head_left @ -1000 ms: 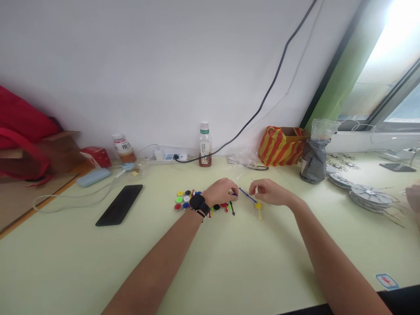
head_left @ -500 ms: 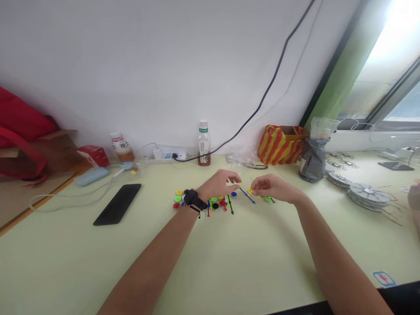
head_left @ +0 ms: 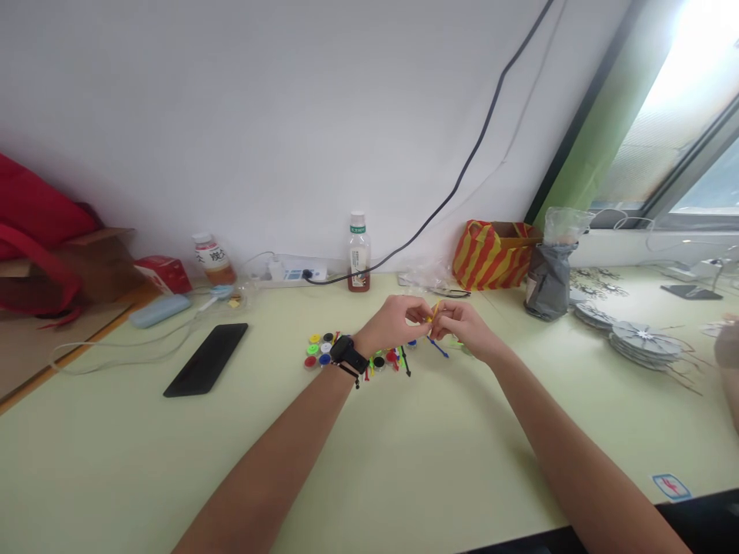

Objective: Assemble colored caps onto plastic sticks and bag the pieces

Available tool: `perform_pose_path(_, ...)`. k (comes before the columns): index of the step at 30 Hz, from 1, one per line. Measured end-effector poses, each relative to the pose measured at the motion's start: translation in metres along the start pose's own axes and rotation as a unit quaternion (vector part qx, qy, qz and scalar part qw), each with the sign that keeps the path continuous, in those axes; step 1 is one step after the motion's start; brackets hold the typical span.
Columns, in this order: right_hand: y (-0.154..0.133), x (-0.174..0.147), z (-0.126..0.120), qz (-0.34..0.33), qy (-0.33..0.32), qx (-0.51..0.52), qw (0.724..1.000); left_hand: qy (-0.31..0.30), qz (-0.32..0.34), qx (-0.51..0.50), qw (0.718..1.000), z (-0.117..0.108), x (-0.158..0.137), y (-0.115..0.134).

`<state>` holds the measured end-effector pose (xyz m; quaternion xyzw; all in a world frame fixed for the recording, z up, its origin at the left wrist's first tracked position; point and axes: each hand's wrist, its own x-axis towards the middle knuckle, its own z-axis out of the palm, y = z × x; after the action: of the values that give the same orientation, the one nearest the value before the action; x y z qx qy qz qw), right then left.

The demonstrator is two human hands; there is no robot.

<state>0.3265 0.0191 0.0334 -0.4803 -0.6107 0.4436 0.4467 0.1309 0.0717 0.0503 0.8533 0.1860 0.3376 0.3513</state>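
Note:
My left hand, with a dark watch on its wrist, is closed in a pinch. Its fingertips meet those of my right hand, also pinched, just above the table. Small yellow plastic parts show between both sets of fingers; their exact shape is mostly covered. Below the hands lies a blue plastic arrow. Several round coloured discs sit in a group under and left of my left wrist, partly hidden by it. A black arrow lies at the right side of that group.
A black phone lies on the left. Along the wall stand a bottle, a power strip and a red-yellow striped bag. Stacked grey discs are on the right, near part of another person's arm.
My right hand has moved left and up with its yellow part, meeting my left hand. The left fingers have closed from a looser curl, and the hand has shifted slightly right.

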Motion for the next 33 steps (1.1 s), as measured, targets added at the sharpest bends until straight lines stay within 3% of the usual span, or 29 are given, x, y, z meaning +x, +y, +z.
perform_pose_path(6, 0.012, 0.002, -0.005, 0.009, 0.069, -0.133, 0.989, -0.037, -0.025, 0.064, 0.997, 0.011, -0.004, -0.007)
perform_pose_path(9, 0.024, 0.007, -0.015, 0.014, 0.094, -0.248, 0.964, -0.058, -0.018, 0.128, 0.99, 0.019, -0.007, -0.013)
perform_pose_path(14, 0.037, 0.011, -0.02, -0.01, 0.076, -0.389, 0.918, -0.093, -0.047, 0.234, 0.967, 0.028, -0.011, -0.02)
perform_pose_path(20, 0.038, 0.01, -0.022, -0.004, 0.086, -0.432, 0.898, -0.092, -0.063, 0.26, 0.959, 0.025, -0.012, -0.025)
perform_pose_path(26, 0.041, 0.009, -0.053, 0.043, 0.183, -0.482, 0.856, -0.084, -0.081, 0.24, 0.964, 0.009, -0.013, -0.028)
perform_pose_path(33, 0.053, 0.007, -0.052, 0.08, 0.185, -0.52, 0.83, -0.087, -0.091, 0.223, 0.967, -0.009, -0.012, -0.03)
